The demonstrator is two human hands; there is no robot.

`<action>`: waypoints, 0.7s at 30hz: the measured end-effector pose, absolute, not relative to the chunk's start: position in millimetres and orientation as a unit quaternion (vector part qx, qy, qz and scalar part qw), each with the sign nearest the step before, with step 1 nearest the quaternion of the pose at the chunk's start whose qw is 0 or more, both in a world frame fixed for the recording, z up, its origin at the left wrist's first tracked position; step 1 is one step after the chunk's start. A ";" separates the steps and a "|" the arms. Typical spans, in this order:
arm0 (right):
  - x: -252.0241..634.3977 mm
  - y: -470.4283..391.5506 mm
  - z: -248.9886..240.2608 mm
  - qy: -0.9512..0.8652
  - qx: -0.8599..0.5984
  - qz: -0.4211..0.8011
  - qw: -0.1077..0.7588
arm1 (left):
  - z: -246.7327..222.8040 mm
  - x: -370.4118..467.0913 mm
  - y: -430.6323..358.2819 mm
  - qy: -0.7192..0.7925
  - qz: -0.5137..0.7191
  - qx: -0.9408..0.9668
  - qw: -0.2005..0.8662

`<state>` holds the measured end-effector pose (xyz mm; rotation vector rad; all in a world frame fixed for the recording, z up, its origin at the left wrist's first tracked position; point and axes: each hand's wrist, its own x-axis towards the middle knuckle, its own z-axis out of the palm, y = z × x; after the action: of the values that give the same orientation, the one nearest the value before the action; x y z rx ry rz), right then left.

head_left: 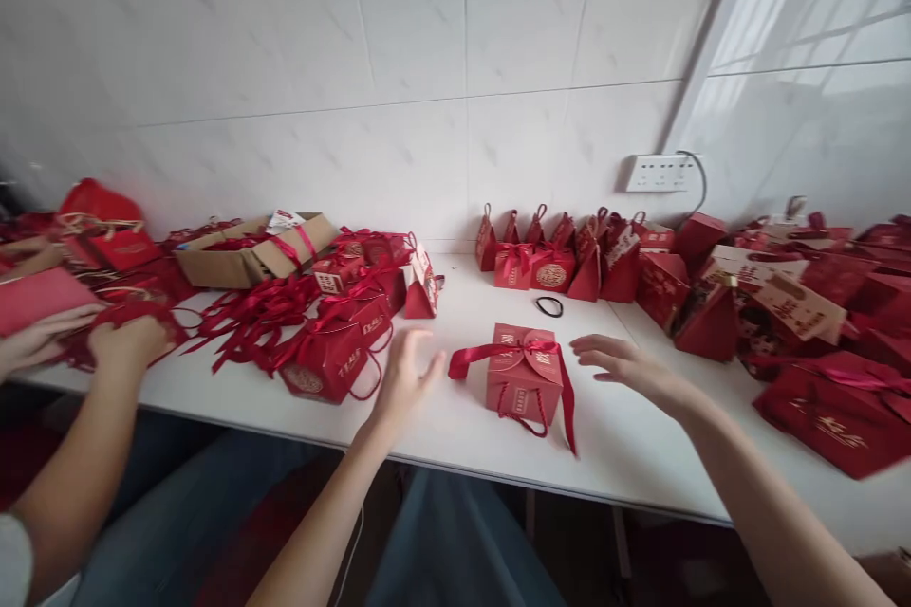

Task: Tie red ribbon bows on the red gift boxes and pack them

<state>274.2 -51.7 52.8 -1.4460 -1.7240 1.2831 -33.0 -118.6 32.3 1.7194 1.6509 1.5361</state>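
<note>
A red gift box [523,379] with gold lettering stands on the white table [441,417] in front of me. A dark red ribbon [466,360] crosses its folded top, its ends hanging loose on both sides. A twisted cord handle [525,422] droops down the near face. To the left of the box, my left hand [407,375] is raised with thumb and fingers apart, touching nothing. My right hand [626,365] hovers on the other side, fingers stretched toward the box without contact. A black hair tie [549,306] lies just behind the box.
Ribboned red boxes [331,360], a heap of loose ribbons [249,318] and a cardboard box [228,270] occupy the left. More red boxes [551,270] line the wall and right side. At far left a co-worker's hands [132,341] handle red items. A power strip [661,174] is on the wall.
</note>
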 end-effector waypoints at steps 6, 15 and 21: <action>277.5 -58.4 66.6 -0.640 -0.532 0.425 0.356 | 35.6 -106.8 -153.9 0.758 0.527 0.342 -0.174; 241.1 -99.1 84.5 -0.779 -0.428 0.304 0.343 | 24.9 -121.0 -173.6 0.704 0.557 0.420 -0.134; 217.0 -124.6 101.1 -0.862 -0.293 0.246 0.333 | 55.8 -78.3 -193.7 0.411 0.555 0.703 -0.174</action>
<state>217.0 -124.6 101.1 -0.7656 -2.2514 0.6435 -78.3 -193.7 55.8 2.4908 1.4553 1.9655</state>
